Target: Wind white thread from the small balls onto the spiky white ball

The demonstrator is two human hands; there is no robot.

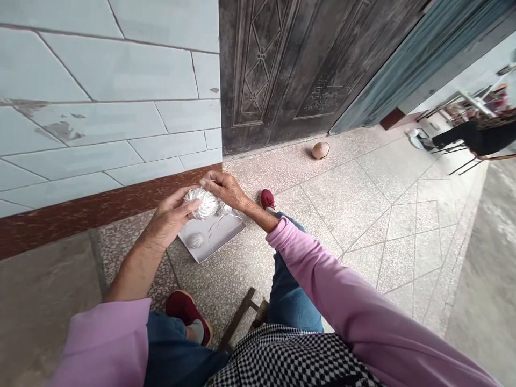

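Note:
My left hand (171, 212) is wrapped round a ball of white yarn (205, 204), its thumb lying across the front. At the ball's upper right, my right hand (226, 188) is closed, thumb and fingers pinched together on the yarn strand. Loose strands hang below the right hand. Under both hands a shallow white box (220, 244) rests on the floor. A smaller white yarn ball (195, 240) lies in its left part, with loose yarn ends beside it. The hands and the big ball hide the box's far side.
A tiled wall (121, 70) and a dark carved door (278, 70) stand in front. A round tan object (321, 150) lies near the door. My red shoes (266, 199) flank the box. Far right, a seated person (484, 131) is partly in view.

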